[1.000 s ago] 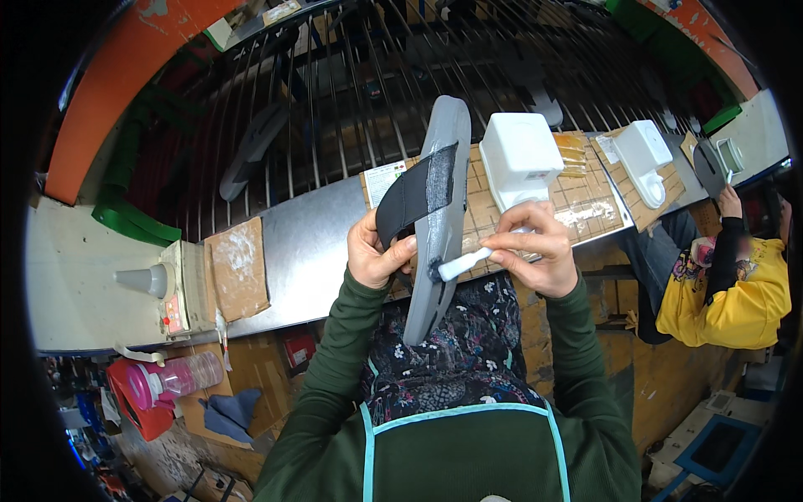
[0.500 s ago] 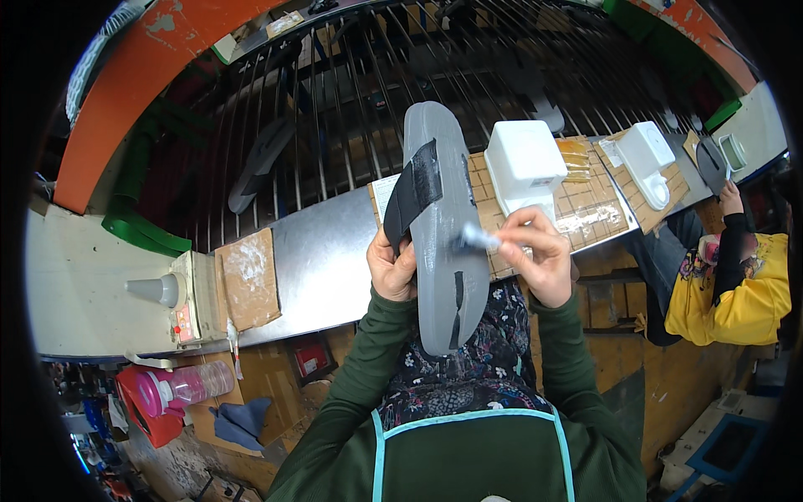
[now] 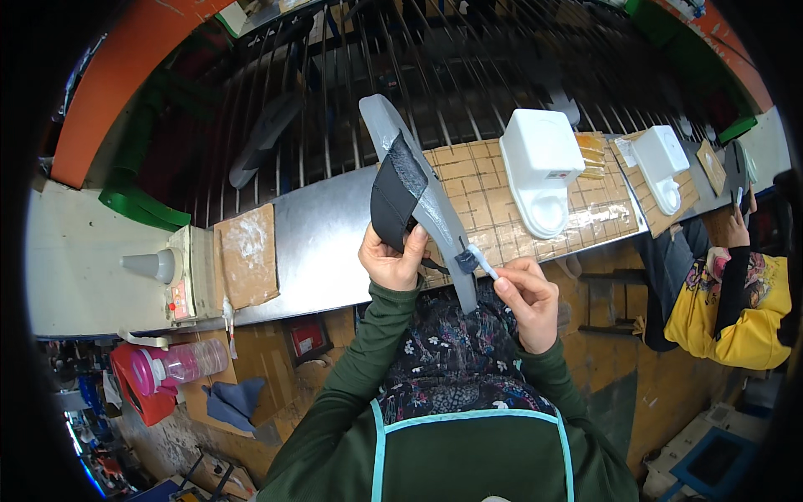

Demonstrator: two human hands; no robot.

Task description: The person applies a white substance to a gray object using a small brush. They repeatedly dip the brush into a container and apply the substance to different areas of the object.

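Observation:
My left hand (image 3: pixel 391 259) grips a sandal (image 3: pixel 437 219) with a grey sole and a wide black strap (image 3: pixel 391 201). The sandal stands tilted on edge, its underside turned to the right with a wet-looking sheen. Between the thumb and fingers of my right hand (image 3: pixel 529 303) is a small brush (image 3: pixel 483 261) with a pale handle. Its tip meets the sole's lower end, by a dark strap end (image 3: pixel 466 261). The bristles are hard to make out.
Cardboard with a grid (image 3: pixel 468 180) lies on the metal bench (image 3: pixel 322 243), bearing a white dispenser (image 3: pixel 544 151). A rack of metal bars (image 3: pixel 351 100) lies beyond, with more soles on it. At right, a person in yellow (image 3: pixel 736 314) works. A pink-lidded bottle (image 3: pixel 188 368) is lower left.
The sandal has turned onto its edge, its upper end swinging left. My right hand has moved down, bringing the brush to the sole's lower end.

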